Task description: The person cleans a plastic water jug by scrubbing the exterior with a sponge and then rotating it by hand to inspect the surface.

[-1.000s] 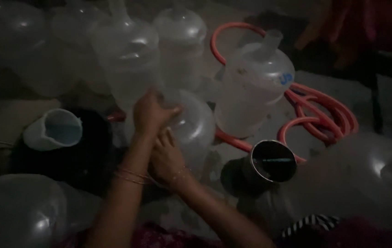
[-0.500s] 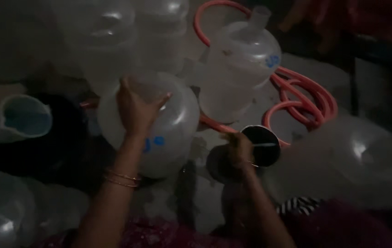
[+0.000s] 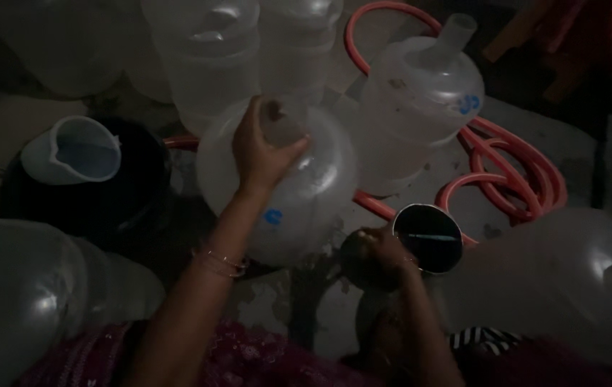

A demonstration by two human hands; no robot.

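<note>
We are gripping jug neck with left hand; right hand grasping cup just right of jug, mouth facing up.

Counts, placed relative to red coiled rubber hose:
- Large translucent plastic water jugs: at least seven in view; dim light and frame edges prevent exact count. One inside hose loop, rest left of and below hose.
- Hose: one.
- Round dark metal cup with shiny rim: one, touching hose's lower edge.
- Pale blue plastic pouring jug: one, far left of hose.
- Hands: two, left of hose.
</note>
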